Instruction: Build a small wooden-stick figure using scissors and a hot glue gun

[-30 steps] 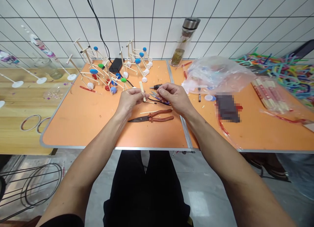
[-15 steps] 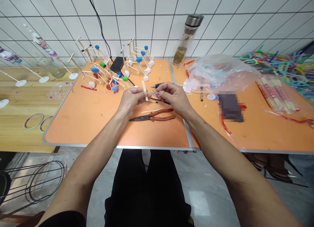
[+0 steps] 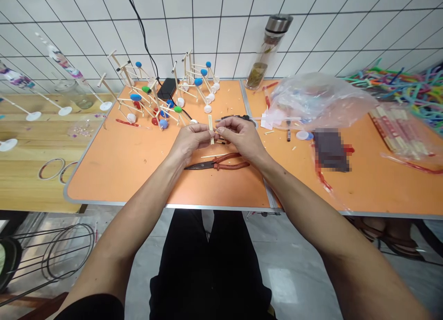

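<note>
Head view, looking down on an orange desk [image 3: 121, 172] set against a white tiled wall. The left hand [image 3: 188, 142] is curled, its fingertips pinched on a short pale wooden stick [image 3: 210, 128] that stands nearly upright above the middle of the desk. The right hand [image 3: 242, 135] meets it from the other side, fingers closed with the tips touching the same stick; whether it also holds a second small piece cannot be told. Both hands hover just above the desk surface, near its centre.

Directly below the hands lie red-handled pliers [image 3: 218, 163], flat on the desk, jaws pointing toward the left edge. A thin stick lies just beside the handles. Toward the far edge stands a cluster of stick models [image 3: 162, 96] with blue, green, red and white round ends. A black adapter [image 3: 167, 88] with a cable running up the wall sits among them.

At the far edge, right of centre, stands a glass bottle [image 3: 268, 52] with a metal cap. A crumpled clear plastic bag [image 3: 318, 101] lies on the adjoining desk, near a blurred dark object [image 3: 330, 149]. Coloured straws [image 3: 404, 87] pile at the far right corner. No legible writing or brand is visible.
</note>
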